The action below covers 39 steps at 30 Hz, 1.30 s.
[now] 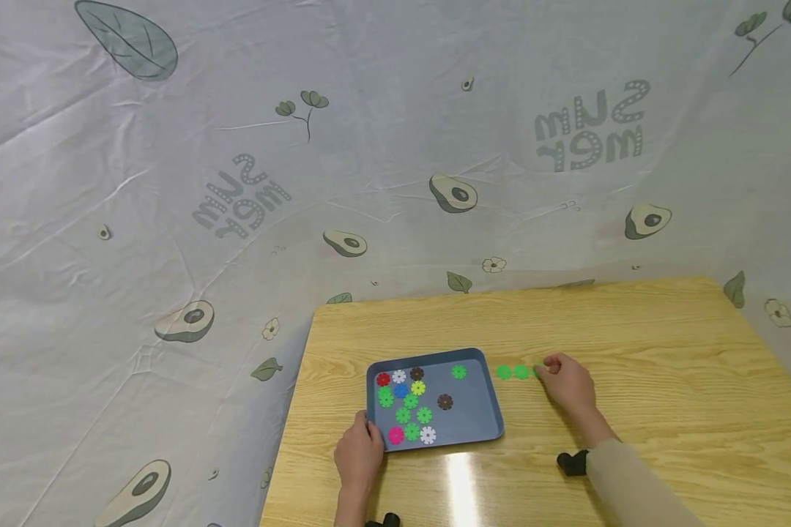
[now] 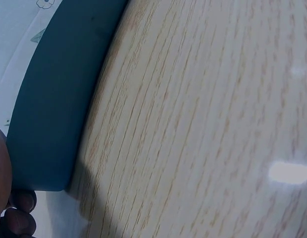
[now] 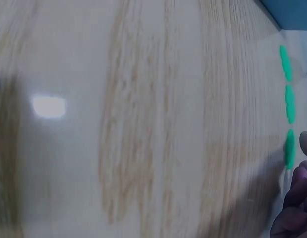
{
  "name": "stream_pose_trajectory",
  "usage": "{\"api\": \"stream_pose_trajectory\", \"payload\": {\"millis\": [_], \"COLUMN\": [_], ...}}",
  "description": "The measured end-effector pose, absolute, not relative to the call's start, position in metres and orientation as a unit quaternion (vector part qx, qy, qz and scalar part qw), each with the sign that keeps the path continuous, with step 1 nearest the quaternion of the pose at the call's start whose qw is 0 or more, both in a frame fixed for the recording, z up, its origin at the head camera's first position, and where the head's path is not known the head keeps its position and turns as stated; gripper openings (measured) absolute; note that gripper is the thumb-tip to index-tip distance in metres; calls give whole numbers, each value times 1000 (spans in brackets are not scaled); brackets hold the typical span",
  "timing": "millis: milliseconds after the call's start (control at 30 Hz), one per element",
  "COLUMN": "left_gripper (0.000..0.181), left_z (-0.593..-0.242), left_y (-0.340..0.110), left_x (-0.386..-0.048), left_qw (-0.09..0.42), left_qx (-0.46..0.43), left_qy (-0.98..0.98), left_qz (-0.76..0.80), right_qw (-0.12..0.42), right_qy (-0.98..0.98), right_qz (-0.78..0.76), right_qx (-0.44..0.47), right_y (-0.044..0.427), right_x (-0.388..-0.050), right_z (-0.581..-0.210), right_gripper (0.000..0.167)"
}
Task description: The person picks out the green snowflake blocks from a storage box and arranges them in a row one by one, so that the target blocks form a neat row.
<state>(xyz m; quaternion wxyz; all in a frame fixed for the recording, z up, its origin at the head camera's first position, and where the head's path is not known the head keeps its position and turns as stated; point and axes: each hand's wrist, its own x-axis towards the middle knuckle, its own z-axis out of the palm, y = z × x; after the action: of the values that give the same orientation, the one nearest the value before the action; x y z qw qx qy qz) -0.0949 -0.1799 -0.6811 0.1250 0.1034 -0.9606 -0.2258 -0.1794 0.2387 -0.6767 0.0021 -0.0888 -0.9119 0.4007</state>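
Note:
My left hand (image 1: 359, 452) grips the near left corner of the grey-blue tray (image 1: 468, 432), thumb over the rim. In the left wrist view, fingertips show under the corner of the tray wall (image 2: 49, 119). Right of the tray, two green notched discs (image 1: 504, 372) (image 1: 521, 372) lie flat in a row on the table. A third green disc (image 1: 537, 372) continues that row, partly covered by my right hand (image 1: 569, 386), whose thumb and fingertips pinch its edge. The right wrist view shows this disc (image 3: 289, 148) beside the bent fingers (image 3: 298, 193).
Inside the tray, several green discs (image 1: 424, 415) lie with red, white, blue, yellow, pink and brown ones, mostly on its left side. The wooden table (image 1: 666, 351) extends to the right. A patterned cloth (image 1: 395, 146) hangs behind the table and along its left.

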Motion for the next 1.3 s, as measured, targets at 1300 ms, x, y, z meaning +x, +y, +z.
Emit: {"api": "stream_pose_trajectory", "payload": {"millis": [1300], "left_gripper": [22], "left_z": [-679], "left_y": [-178], "left_x": [-95], "left_qw": [116], "left_qx": [109], "left_qy": [-960], "left_qz": [-232], "right_qw": [33], "right_qy": [-923], "right_qz": [381], "right_qx": [34], "right_y": [93], "right_x": [-193], "right_z": [-653], "right_gripper": [33]}}
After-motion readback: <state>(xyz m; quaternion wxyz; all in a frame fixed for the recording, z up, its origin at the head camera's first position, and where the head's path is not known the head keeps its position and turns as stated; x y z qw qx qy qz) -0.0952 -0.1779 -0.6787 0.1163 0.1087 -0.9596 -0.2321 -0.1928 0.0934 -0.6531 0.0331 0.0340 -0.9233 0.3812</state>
